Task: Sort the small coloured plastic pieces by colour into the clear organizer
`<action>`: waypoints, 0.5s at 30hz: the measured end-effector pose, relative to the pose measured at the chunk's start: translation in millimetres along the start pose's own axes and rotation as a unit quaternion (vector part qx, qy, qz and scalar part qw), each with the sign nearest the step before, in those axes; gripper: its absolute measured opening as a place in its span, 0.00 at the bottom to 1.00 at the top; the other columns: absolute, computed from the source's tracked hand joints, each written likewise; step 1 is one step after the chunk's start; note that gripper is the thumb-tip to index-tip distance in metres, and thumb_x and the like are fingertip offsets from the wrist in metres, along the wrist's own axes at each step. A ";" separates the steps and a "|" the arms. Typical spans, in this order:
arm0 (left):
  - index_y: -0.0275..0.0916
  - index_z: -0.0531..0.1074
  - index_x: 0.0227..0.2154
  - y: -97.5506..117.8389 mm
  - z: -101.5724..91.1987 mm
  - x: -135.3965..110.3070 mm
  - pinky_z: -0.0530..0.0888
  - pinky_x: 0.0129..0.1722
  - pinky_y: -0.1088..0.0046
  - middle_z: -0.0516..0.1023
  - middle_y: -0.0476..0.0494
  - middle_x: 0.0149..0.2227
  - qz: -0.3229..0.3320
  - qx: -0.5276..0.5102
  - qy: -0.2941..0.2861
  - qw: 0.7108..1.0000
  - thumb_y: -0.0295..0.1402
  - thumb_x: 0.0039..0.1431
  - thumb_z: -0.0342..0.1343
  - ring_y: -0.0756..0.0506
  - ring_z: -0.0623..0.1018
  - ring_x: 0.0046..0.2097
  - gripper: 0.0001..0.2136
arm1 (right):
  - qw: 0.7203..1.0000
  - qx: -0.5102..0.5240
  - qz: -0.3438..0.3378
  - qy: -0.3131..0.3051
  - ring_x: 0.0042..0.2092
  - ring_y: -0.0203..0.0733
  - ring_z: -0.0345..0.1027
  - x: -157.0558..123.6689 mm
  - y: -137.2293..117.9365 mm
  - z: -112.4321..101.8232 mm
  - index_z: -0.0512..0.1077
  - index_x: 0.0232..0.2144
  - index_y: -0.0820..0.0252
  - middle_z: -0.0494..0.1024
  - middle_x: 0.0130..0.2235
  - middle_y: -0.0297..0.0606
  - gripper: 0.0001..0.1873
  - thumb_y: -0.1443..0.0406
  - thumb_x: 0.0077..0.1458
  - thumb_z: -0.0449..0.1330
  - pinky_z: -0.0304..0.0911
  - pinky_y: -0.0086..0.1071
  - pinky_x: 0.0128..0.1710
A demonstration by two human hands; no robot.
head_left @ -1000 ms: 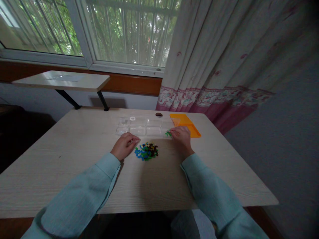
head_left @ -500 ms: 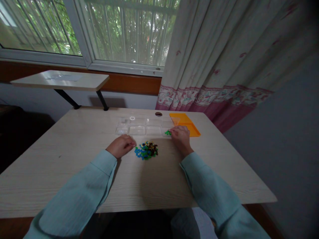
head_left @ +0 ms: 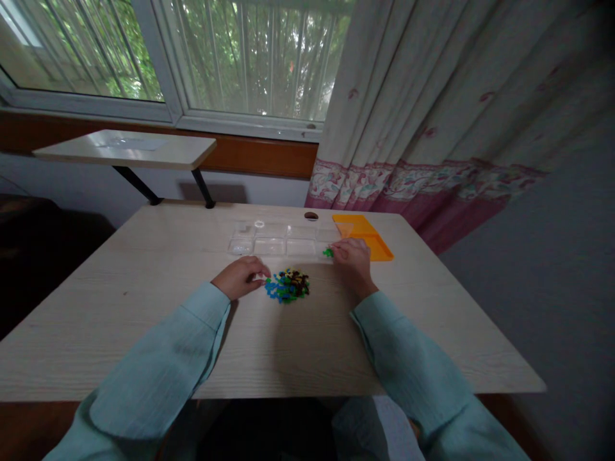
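A small heap of plastic pieces (head_left: 291, 286) in blue, green, yellow and dark brown lies on the table. At its left edge is my left hand (head_left: 241, 277), thumb and fingertips closed together on a small green piece (head_left: 268, 280). Behind the heap stands a clear compartment box (head_left: 270, 246). Over its front right compartment reaches my right hand (head_left: 354, 262), fingers bent in a pinch. Green pieces (head_left: 328, 252) show in that compartment beside the fingertips. Whatever the right fingers grip is hidden.
An orange tray (head_left: 379, 246) lies right of the clear box, partly behind my right hand. A round hole (head_left: 311, 216) is in the pale wooden table (head_left: 158, 282) near its back edge. A raised shelf (head_left: 129, 150) stands back left. A curtain (head_left: 384, 141) hangs behind.
My left hand's fingers have extended slightly and now touch the left edge of the heap. My right hand stays at the same compartment. The whole view has shifted slightly.
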State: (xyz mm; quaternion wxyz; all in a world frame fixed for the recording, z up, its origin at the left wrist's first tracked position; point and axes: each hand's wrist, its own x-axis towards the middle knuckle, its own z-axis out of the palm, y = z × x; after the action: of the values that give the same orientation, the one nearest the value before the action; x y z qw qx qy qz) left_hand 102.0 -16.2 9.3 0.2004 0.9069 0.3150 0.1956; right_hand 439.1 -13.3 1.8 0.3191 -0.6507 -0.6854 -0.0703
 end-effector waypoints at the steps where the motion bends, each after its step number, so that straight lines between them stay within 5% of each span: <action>1: 0.39 0.74 0.39 0.8 0.9 0.3 0.69 0.44 0.68 0.73 0.44 0.35 0.000 0.001 0.001 1.000 0.32 0.56 0.55 0.46 0.72 0.39 0.08 | 1.000 0.000 -0.001 0.000 0.43 0.45 0.61 -0.1 -0.7 0.0 0.78 0.32 0.56 0.78 0.38 0.38 0.13 0.59 0.58 0.55 0.50 0.38 0.44; 15: 0.38 0.72 0.37 13.9 15.5 5.2 0.68 0.41 0.70 0.70 0.44 0.33 -0.018 0.031 0.026 0.999 0.34 0.60 0.52 0.47 0.70 0.38 0.07 | 0.999 0.022 -0.035 0.016 0.42 0.44 0.63 -3.5 -10.8 0.3 0.77 0.30 0.57 0.77 0.36 0.38 0.12 0.59 0.58 0.56 0.51 0.38 0.45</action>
State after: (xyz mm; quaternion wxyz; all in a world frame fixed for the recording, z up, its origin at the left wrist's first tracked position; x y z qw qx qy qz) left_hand 120.1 -26.6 4.2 0.1673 0.9016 0.3419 0.2055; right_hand 428.7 -17.6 3.1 0.3412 -0.6180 -0.7041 -0.0768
